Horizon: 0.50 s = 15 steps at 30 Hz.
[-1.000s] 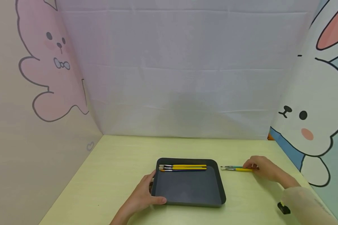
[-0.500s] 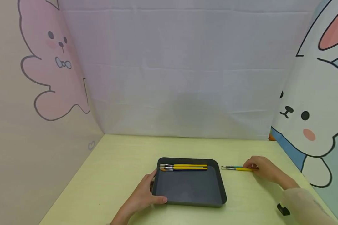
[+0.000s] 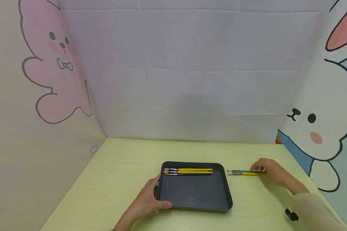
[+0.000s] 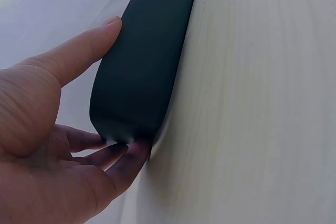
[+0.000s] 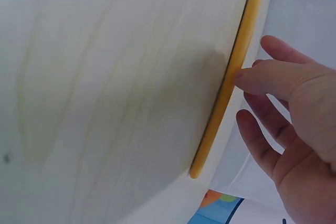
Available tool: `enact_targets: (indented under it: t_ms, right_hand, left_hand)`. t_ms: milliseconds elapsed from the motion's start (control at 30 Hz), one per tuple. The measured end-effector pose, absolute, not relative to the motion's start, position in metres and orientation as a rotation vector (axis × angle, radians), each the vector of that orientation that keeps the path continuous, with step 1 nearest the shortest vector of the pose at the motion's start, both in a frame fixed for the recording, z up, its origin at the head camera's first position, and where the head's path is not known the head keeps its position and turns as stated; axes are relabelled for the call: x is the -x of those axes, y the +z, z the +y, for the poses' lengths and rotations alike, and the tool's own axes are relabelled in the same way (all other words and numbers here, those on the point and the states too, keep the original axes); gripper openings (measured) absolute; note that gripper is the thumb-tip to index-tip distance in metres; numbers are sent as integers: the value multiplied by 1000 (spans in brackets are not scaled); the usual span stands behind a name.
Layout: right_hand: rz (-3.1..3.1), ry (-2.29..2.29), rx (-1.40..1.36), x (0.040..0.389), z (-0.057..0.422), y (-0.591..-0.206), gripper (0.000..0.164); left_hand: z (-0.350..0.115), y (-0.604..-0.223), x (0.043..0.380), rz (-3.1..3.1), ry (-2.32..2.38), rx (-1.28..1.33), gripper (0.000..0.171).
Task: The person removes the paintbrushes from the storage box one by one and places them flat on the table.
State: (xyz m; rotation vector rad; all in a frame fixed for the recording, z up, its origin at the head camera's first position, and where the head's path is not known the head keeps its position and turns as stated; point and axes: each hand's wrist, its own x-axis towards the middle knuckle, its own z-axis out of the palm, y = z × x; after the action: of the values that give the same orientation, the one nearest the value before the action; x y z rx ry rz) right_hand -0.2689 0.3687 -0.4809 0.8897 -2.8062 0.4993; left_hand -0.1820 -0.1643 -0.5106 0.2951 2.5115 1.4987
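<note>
A dark grey tray (image 3: 194, 192) lies on the table, with several paintbrushes (image 3: 195, 171) set side by side along its far side. My left hand (image 3: 147, 197) grips the tray's near left corner, thumb on the rim; in the left wrist view its fingers curl round the tray's outer wall. To the right of the tray lie a teal paintbrush (image 3: 244, 171) and a yellow paintbrush (image 5: 231, 82), bristles pointing left. Over their handle ends is my right hand (image 3: 271, 173). In the right wrist view its thumb overlaps the yellow handle and the loosely bent fingers stand apart; whether it touches is unclear.
The pale yellow table (image 3: 127, 170) meets a white cloth wall (image 3: 191, 80) at the back. Cartoon-printed panels rise on the left and right. A small black object (image 3: 291, 214) shows beside the right sleeve (image 3: 312, 208).
The right hand has shifted slightly up, and more of the teal brush's handle end now shows below its fingers. The left hand and tray stay as they were.
</note>
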Motion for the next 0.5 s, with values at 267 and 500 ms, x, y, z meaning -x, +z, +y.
enact_targets:
  t_ms: [267,500]
  right_hand:
    - [-2873,475,-838,265,359,-467,37]
    - [-2861,461,-872,263,348,-458,36]
  left_hand:
    - [-164,-510,182,2512,1498,-299,126]
    - [-163,-510,182,2525,1487,-300,126]
